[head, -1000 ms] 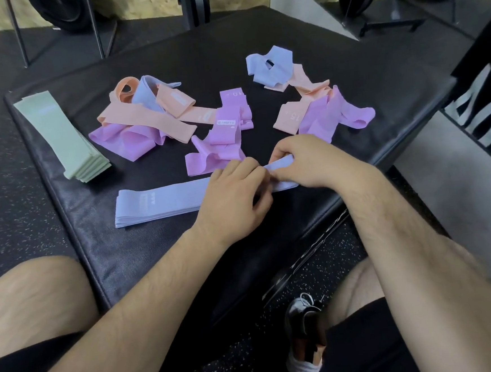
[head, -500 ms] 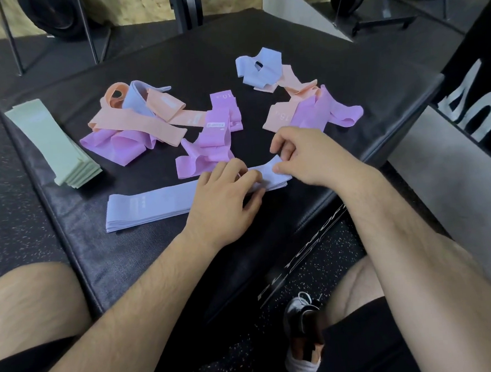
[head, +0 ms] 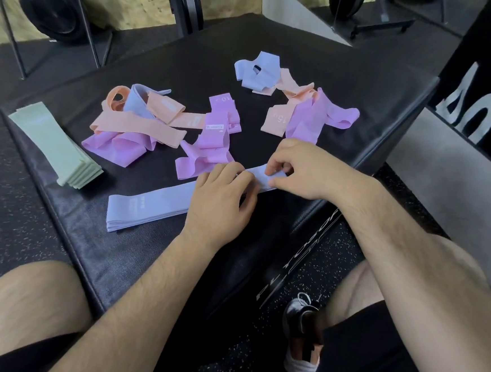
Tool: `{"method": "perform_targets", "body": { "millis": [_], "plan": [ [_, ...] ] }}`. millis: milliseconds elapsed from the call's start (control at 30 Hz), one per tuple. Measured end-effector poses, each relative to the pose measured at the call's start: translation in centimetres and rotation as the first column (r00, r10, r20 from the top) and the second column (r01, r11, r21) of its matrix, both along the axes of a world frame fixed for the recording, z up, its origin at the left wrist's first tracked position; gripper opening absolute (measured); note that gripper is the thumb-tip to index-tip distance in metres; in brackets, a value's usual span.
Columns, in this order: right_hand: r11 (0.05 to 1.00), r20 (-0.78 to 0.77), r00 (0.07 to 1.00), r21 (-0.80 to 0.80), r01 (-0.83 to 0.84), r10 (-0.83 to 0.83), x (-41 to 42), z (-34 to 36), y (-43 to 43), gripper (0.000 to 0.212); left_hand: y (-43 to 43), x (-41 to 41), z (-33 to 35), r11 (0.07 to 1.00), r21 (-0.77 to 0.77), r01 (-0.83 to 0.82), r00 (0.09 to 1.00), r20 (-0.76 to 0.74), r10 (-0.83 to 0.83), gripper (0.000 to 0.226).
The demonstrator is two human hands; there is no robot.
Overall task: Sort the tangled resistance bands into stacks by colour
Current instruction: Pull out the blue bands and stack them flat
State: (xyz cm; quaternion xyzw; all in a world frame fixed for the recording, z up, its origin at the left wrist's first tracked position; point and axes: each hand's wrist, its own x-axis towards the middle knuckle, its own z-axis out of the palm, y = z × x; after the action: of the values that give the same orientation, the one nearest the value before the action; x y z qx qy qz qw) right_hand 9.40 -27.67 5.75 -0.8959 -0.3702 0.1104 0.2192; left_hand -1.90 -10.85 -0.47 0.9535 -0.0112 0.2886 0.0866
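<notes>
- The blue stack [head: 149,205] of flattened bands lies along the near part of the black mat [head: 199,66], with both hands close together at its right end.
- The right hand [head: 305,172] pinches that end between thumb and curled fingers.
- The left hand [head: 222,199] lies on the stack with bent fingers; whether they grip or only press is hidden.
- A green stack [head: 56,148] sits at the mat's left edge.
- Farther back lie a peach, blue and purple tangle [head: 137,127], loose purple bands [head: 214,141] and a second tangle [head: 300,108].
</notes>
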Motion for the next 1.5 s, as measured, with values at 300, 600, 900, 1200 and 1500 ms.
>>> {"method": "perform_targets", "body": {
  "millis": [300,600,900,1200,1500],
  "plan": [
    [0.994,0.159,0.986,0.089,-0.06,0.045,-0.6,0.7,0.7,0.014,0.1,0.4,1.6,0.999,-0.052,-0.013,1.0,-0.016,0.012,0.022],
    [0.978,0.264,0.964,0.198,-0.068,0.014,0.1,2.7,4.9,0.026,4.4,2.7,6.2,0.997,0.044,-0.061,0.998,-0.001,0.061,0.029],
    [0.961,0.231,0.973,0.268,-0.065,0.002,0.9,2.3,11.5,0.035,9.6,4.0,7.5,0.985,-0.025,-0.168,0.985,-0.042,0.167,0.021],
    [0.986,0.124,0.989,0.14,-0.095,0.078,2.2,3.9,20.0,0.036,17.4,4.7,8.3,0.943,-0.083,-0.323,0.931,-0.207,0.301,0.029],
    [0.994,0.108,0.988,0.011,-0.111,0.109,5.1,3.8,26.9,0.037,24.0,9.6,9.3,0.887,-0.038,-0.461,0.815,-0.413,0.406,0.026]
  ]
}}
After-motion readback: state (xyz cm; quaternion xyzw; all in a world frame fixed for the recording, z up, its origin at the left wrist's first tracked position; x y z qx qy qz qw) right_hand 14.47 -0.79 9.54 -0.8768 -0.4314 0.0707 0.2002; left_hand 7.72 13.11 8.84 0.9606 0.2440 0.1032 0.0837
